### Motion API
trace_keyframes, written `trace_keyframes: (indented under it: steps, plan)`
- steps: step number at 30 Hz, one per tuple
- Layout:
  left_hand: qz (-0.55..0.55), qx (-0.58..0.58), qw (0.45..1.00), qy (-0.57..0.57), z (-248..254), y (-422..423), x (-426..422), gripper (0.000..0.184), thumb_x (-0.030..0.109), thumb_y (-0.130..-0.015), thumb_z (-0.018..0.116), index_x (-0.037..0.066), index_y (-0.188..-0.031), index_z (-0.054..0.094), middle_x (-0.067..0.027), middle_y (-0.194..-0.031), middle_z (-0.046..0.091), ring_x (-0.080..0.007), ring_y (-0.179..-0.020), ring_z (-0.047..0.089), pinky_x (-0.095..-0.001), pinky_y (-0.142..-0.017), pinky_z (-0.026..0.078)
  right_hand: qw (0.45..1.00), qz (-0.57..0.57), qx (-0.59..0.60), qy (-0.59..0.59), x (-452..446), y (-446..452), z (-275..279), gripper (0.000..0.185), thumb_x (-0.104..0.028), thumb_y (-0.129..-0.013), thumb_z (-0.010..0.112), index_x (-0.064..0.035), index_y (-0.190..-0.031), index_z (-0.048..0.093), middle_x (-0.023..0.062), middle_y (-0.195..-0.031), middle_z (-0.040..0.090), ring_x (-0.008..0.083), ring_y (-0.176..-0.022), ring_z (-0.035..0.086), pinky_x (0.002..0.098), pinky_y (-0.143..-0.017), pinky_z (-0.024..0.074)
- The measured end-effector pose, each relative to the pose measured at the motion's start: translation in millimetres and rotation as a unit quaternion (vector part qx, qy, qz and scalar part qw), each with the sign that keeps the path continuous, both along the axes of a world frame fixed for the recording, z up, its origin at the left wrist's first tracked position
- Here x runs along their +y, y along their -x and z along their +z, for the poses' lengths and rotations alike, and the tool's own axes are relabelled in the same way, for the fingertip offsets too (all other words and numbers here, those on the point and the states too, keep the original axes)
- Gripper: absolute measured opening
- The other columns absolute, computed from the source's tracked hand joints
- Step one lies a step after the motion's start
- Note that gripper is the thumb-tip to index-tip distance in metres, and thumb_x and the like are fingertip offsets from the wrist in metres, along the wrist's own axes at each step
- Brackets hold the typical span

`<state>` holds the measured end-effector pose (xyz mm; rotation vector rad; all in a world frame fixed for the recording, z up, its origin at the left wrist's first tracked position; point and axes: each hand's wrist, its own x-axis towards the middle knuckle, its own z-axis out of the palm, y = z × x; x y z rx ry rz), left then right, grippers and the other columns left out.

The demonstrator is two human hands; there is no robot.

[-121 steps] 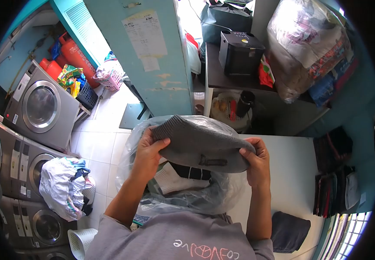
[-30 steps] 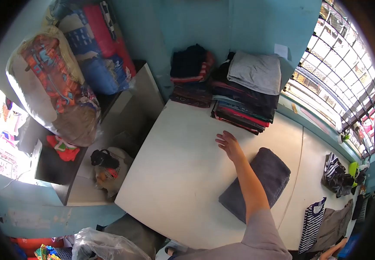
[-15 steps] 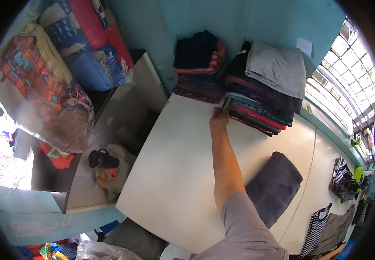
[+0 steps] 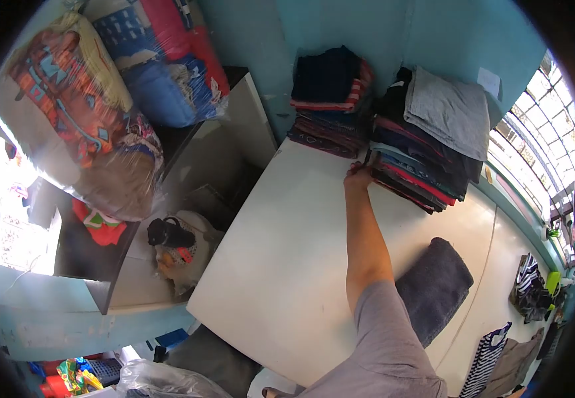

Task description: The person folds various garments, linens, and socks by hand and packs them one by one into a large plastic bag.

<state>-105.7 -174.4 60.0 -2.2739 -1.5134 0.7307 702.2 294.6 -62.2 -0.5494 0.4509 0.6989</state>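
Note:
My left hand [image 4: 359,175] reaches across the white tabletop [image 4: 281,225] to the lower left corner of a tall stack of folded clothes [image 4: 427,142]. Its fingers are curled against the edge of the lower garments, partly hidden there. Grey, black, maroon, blue and red layers make up this stack, with a light grey garment on top. Beside it on the left stands a smaller stack of folded clothes [image 4: 327,99], dark navy above red stripes. A folded dark grey cloth [image 4: 436,288] lies right of my forearm. My right hand does not show clearly; only a sliver of skin appears at the bottom right.
Plastic-wrapped textile bundles [image 4: 88,126] sit on a dark-topped cabinet [image 4: 241,113] at the left. A striped garment [image 4: 486,355] and a brownish garment [image 4: 513,365] lie at the lower right. A barred window [image 4: 533,126] is on the right, a plastic bag [image 4: 168,381] at the bottom.
The view has shifted, so the table and stacks appear farther right. My left hand stays at the same corner of the stack. Less skin shows at the bottom right.

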Motion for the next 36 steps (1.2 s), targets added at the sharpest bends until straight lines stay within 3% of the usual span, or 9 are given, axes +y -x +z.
trace_keyframes:
  steps: [1, 3, 4, 6, 9, 12, 15, 23, 36]
  plan:
    - [0.000, -0.002, 1.000, 0.001, 33.1, -50.7, 21.5, 0.059, 0.045, -0.085, 0.049, 0.000, -0.123, 0.048, -0.0203, -0.128, 0.047, -0.0383, -0.122, 0.036, -0.0491, -0.101, 0.022, 0.999, 0.011, 0.010, 0.045, -2.5, 5.0, 6.2, 0.028, -0.046, -0.090, 0.040, -0.0190, -0.093, 0.046, -0.0023, -0.062, 0.049, 0.0116, -0.050, 0.046, 0.0207, -0.041, 0.0295]
    - [0.163, -0.232, 0.959, 0.020, 70.0, -111.8, 49.7, 0.063, 0.050, -0.085, 0.044, 0.006, -0.130, 0.043, -0.0171, -0.137, 0.039, -0.0353, -0.131, 0.024, -0.0508, -0.105, 0.014, 0.996, 0.019, 0.016, 0.088, -9.8, 6.8, 6.4, 0.026, -0.045, -0.089, 0.042, -0.0198, -0.091, 0.045, -0.0014, -0.061, 0.049, 0.0117, -0.049, 0.046, 0.0218, -0.039, 0.0290]
    - [0.160, -0.235, 0.958, 0.021, 75.2, -122.6, 56.5, 0.063, 0.050, -0.085, 0.044, 0.006, -0.130, 0.043, -0.0171, -0.137, 0.039, -0.0353, -0.131, 0.024, -0.0508, -0.105, 0.014, 0.996, 0.050, 0.001, 0.069, -14.8, 5.0, -3.1, 0.022, -0.042, -0.090, 0.041, -0.0203, -0.090, 0.044, -0.0006, -0.059, 0.048, 0.0123, -0.046, 0.045, 0.0230, -0.037, 0.0287]
    - [0.213, -0.308, 0.927, -0.025, 81.0, -133.6, 64.1, 0.076, 0.047, -0.078, 0.056, -0.004, -0.130, 0.036, -0.0274, -0.132, 0.036, -0.0426, -0.124, 0.028, -0.0502, -0.102, 0.019, 0.996, 0.079, -0.017, 0.049, -28.4, 8.1, -4.2, 0.018, -0.039, -0.091, 0.041, -0.0208, -0.090, 0.043, 0.0002, -0.058, 0.047, 0.0130, -0.043, 0.043, 0.0242, -0.036, 0.0284]
    - [0.209, -0.296, 0.932, -0.012, 85.0, -139.4, 68.3, 0.078, 0.049, -0.078, 0.054, -0.002, -0.133, 0.033, -0.0270, -0.134, 0.033, -0.0425, -0.125, 0.027, -0.0506, -0.102, 0.018, 0.993, 0.053, -0.032, 0.099, -47.2, 24.3, 5.1, 0.015, -0.035, -0.093, 0.038, -0.0201, -0.090, 0.041, 0.0011, -0.055, 0.045, 0.0137, -0.039, 0.040, 0.0257, -0.033, 0.0282]
    - [0.202, -0.305, 0.930, -0.015, 84.2, -141.2, 70.2, 0.077, 0.049, -0.078, 0.054, -0.002, -0.132, 0.033, -0.0268, -0.134, 0.033, -0.0423, -0.125, 0.027, -0.0507, -0.102, 0.018, 0.977, 0.078, -0.143, 0.136, -68.8, 31.5, -5.7, 0.017, -0.032, -0.091, 0.044, -0.0189, -0.081, 0.040, -0.0001, -0.054, 0.043, 0.0132, -0.040, 0.040, 0.0276, -0.034, 0.0310]
    - [0.192, -0.311, 0.931, -0.020, 83.4, -142.6, 72.0, 0.077, 0.049, -0.078, 0.052, -0.002, -0.132, 0.033, -0.0265, -0.135, 0.033, -0.0420, -0.125, 0.027, -0.0508, -0.102, 0.018, 0.965, 0.105, -0.162, 0.175, -90.7, 39.2, -5.4, 0.018, -0.032, -0.091, 0.044, -0.0170, -0.081, 0.041, 0.0009, -0.049, 0.041, 0.0143, -0.033, 0.035, 0.0284, -0.030, 0.0267]
    - [0.177, -0.316, 0.931, -0.033, 81.6, -144.1, 74.9, 0.074, 0.050, -0.079, 0.049, -0.002, -0.130, 0.034, -0.0257, -0.135, 0.033, -0.0413, -0.126, 0.027, -0.0510, -0.103, 0.018, 0.880, 0.248, -0.246, 0.321, -142.9, 51.4, 4.2, 0.025, -0.032, -0.090, 0.044, -0.0115, -0.074, 0.044, 0.0037, -0.048, 0.042, 0.0161, -0.030, 0.034, 0.0307, -0.027, 0.0260]
    - [0.193, -0.305, 0.930, -0.066, 80.3, -148.6, 78.4, 0.071, 0.051, -0.080, 0.044, -0.002, -0.128, 0.036, -0.0243, -0.136, 0.032, -0.0402, -0.126, 0.028, -0.0514, -0.103, 0.018, 0.773, 0.416, -0.356, 0.319, -212.4, 128.2, -8.5, 0.037, -0.036, -0.088, 0.048, -0.0082, -0.064, 0.046, 0.0052, -0.045, 0.044, 0.0183, -0.030, 0.040, 0.0325, -0.029, 0.0298]
